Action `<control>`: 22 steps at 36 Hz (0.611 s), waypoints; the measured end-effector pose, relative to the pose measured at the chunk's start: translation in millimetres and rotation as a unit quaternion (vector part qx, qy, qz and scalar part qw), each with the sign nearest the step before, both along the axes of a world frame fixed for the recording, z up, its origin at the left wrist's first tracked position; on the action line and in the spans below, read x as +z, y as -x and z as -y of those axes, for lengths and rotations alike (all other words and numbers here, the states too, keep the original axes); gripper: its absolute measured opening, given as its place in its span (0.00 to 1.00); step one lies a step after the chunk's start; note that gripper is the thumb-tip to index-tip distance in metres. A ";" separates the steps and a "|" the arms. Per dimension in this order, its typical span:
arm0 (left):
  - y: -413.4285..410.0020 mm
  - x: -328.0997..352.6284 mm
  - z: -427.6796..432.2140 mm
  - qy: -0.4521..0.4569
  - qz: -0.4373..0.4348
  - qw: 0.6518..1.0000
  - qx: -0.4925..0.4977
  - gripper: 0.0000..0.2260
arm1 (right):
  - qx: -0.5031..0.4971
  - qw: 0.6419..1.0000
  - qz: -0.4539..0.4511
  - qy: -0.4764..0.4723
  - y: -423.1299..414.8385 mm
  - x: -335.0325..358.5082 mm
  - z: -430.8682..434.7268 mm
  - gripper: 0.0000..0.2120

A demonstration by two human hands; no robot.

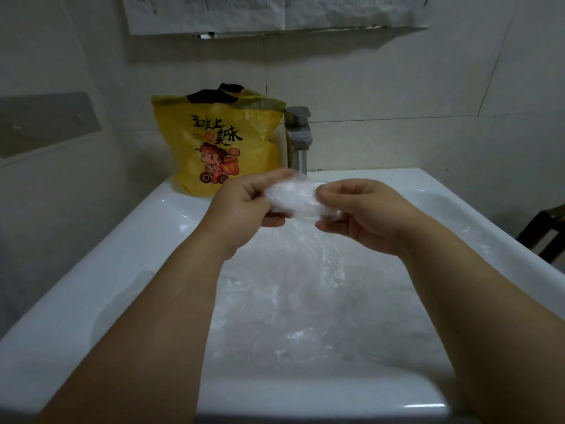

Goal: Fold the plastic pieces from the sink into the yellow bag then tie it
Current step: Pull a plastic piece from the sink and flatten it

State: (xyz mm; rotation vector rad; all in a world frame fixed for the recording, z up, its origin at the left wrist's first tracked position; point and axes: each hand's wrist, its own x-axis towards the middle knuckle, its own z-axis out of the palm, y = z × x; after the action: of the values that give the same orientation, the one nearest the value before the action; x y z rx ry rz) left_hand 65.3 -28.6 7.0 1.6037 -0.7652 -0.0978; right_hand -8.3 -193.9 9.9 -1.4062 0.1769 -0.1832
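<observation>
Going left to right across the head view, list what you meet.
Grey wall plate → yellow bag → faucet → right hand → dark furniture. Left out: left hand and plastic piece, which overlap the bag and faucet.

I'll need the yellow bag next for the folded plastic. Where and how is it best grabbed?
Probably by the black handles at its top, coming from above: the yellow bag stands upright on the sink's back-left rim with the handles sticking up, and the faucet crowds its right side. The left hand, nearest, would first let go of the plastic piece.
</observation>
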 end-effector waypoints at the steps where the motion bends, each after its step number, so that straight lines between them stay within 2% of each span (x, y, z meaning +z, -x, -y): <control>1: -1.0 -0.2 -0.6 0.010 -0.013 1.000 -0.012 0.26 | -0.009 1.000 0.006 -0.008 0.0 0.5 0.7 0.05; 3: -3.3 -0.2 -0.8 0.010 -0.041 0.999 -0.025 0.32 | -0.020 1.000 0.017 -0.008 0.1 1.4 0.8 0.08; 4: -3.5 0.9 -0.8 0.009 -0.059 0.998 -0.031 0.32 | -0.022 1.000 0.022 -0.002 0.4 1.4 -0.2 0.10; 8: -2.1 7.3 -2.0 0.066 -0.224 0.969 -0.083 0.20 | -0.040 0.998 0.038 0.026 -0.5 0.7 -3.8 0.13; 9: -1.5 7.9 -1.9 0.068 -0.243 0.964 -0.089 0.18 | -0.045 0.998 0.040 0.035 -0.7 0.7 -4.3 0.14; 10: -0.8 7.5 -1.4 0.054 -0.241 0.965 -0.082 0.19 | -0.049 0.997 0.044 0.042 -1.2 0.6 -4.8 0.14; 12: -1.1 3.4 2.7 0.002 -0.183 0.982 -0.040 0.18 | -0.050 0.996 0.056 0.048 -1.9 -0.1 -5.6 0.15; 15: -3.9 -2.8 6.6 -0.024 -0.089 0.996 0.021 0.05 | -0.040 0.996 0.071 0.024 -2.0 -0.2 -7.5 0.12; 17: -6.3 -4.2 5.6 -0.005 -0.091 0.996 0.020 0.04 | -0.029 0.997 0.072 -0.017 -1.1 0.9 -7.4 0.07; 22: -4.8 -1.6 5.8 0.037 -0.085 0.996 0.008 0.02 | -0.021 0.998 0.057 -0.031 -0.8 1.2 -6.1 0.08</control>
State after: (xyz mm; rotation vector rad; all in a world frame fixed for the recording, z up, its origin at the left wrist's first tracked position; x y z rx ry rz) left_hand 70.1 -34.3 5.3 1.5088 -0.6169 -0.1899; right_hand -7.5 -187.8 11.1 -1.3275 0.1175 -0.2890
